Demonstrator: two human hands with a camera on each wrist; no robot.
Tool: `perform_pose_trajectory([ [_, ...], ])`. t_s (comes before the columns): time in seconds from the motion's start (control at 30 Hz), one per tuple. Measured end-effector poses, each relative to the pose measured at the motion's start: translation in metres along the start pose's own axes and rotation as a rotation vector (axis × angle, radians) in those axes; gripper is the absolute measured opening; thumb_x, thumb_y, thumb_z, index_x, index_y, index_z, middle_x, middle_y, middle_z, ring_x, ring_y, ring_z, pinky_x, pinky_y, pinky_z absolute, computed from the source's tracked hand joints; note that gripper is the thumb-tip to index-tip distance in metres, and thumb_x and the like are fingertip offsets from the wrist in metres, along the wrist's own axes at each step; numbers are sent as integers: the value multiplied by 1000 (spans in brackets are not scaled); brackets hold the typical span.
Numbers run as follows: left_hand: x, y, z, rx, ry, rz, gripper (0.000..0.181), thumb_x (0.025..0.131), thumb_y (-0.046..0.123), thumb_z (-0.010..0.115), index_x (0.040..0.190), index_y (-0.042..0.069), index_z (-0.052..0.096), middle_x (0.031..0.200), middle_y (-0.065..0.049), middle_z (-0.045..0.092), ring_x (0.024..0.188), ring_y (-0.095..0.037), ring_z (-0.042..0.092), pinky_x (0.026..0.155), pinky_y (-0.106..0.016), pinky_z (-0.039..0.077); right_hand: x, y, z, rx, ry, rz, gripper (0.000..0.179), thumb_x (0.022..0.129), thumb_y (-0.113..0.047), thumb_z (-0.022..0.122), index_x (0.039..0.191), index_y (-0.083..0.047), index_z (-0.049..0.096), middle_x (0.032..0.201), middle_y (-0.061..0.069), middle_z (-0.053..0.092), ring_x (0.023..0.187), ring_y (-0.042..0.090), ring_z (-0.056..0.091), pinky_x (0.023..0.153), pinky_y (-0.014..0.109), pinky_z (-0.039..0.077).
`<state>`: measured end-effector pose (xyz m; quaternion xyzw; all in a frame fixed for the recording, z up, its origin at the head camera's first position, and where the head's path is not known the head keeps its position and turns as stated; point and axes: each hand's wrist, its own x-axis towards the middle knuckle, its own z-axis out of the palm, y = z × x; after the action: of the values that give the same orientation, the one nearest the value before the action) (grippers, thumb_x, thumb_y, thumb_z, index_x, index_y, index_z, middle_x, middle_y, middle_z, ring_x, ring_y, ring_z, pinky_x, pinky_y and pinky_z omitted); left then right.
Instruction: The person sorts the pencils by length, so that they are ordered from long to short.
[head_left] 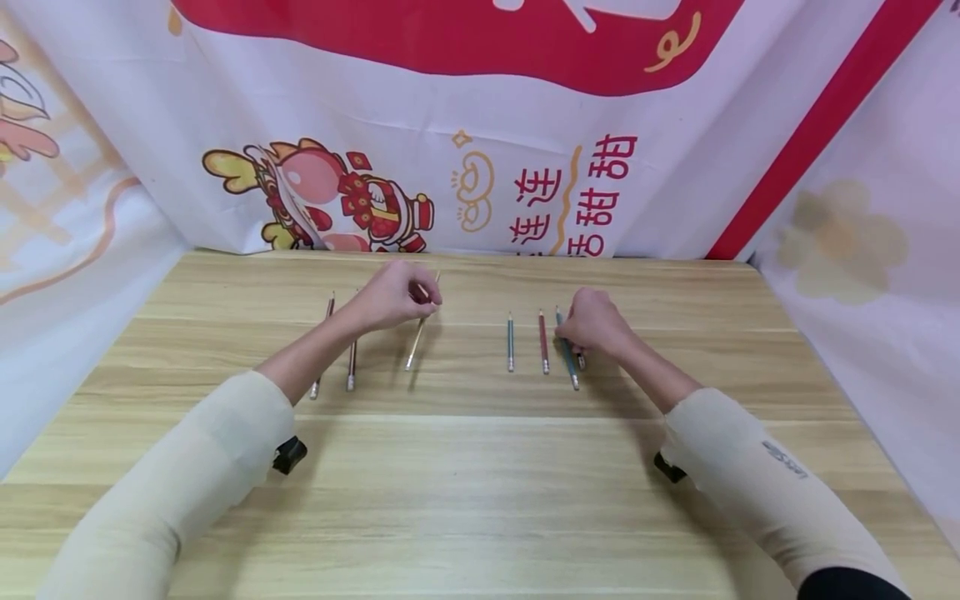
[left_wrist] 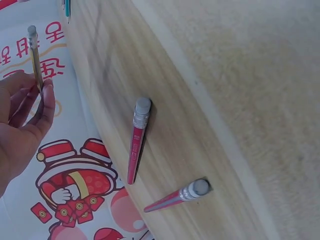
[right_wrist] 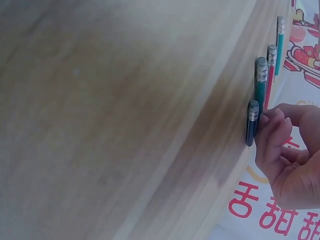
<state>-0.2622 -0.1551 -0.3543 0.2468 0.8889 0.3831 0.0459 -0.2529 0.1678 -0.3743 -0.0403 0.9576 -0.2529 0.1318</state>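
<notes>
My left hand [head_left: 397, 296] pinches a yellow pencil [head_left: 415, 343] between thumb and fingers. In the left wrist view that pencil [left_wrist: 36, 60] is raised off the table, its eraser end up. To the left lie two dark red pencils, one nearer the hand [head_left: 352, 367] and one farther out [head_left: 322, 346]. My right hand [head_left: 592, 321] has its thumb and fingertips on a teal pencil [head_left: 568, 358], which slants against its neighbours. Beside it is a dark pencil [right_wrist: 252, 122], partly hidden by the hand in the head view. A red pencil [head_left: 543, 342] and another teal pencil [head_left: 511, 342] lie farther left.
The wooden table [head_left: 450, 500] reaches back to a printed white cloth [head_left: 465, 108]. More cloth hangs along the left and right sides. A black wrist device [head_left: 289, 455] shows under the left sleeve, and another [head_left: 669, 467] under the right.
</notes>
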Motion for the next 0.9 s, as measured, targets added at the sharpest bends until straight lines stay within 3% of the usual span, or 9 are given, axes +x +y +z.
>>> perform_pose_trajectory([
  [0.17,-4,1,0,-57,-3,-73,9,87,-11,71,96,-10,74,93,-18,73,82,-27,69,67,-22,62,0,1,-4,20,-27,12,31,88,-11,73,59,-6,64,52,4,62,44,15,58,42,23,54],
  [0.27,-7,0,0,-99,-2,-106,11,89,-11,70,99,-12,73,95,-20,73,81,-29,70,67,-27,65,-1,1,-7,51,-45,7,29,89,-13,73,63,-4,66,55,5,63,46,15,59,46,26,58],
  [0.47,-9,-4,0,-203,9,-121,13,90,-15,69,103,-15,70,101,-26,68,82,-32,70,64,-32,66,-1,2,-13,106,-65,-3,27,91,-15,73,68,-2,70,56,5,64,48,14,60,51,29,62],
  [0.67,-12,-7,0,-346,45,-167,27,87,-20,69,113,-16,64,104,-24,57,78,-22,70,64,-29,66,-4,0,-16,159,-75,5,26,91,-15,71,69,-2,71,57,4,64,50,14,61,54,29,63],
  [0.9,-16,-8,-1,-407,97,-266,47,88,-18,69,133,-9,59,108,-21,55,76,-17,67,73,-38,69,-5,-5,-15,225,-94,21,29,95,-18,71,72,-1,70,60,4,64,52,12,60,51,23,58],
])
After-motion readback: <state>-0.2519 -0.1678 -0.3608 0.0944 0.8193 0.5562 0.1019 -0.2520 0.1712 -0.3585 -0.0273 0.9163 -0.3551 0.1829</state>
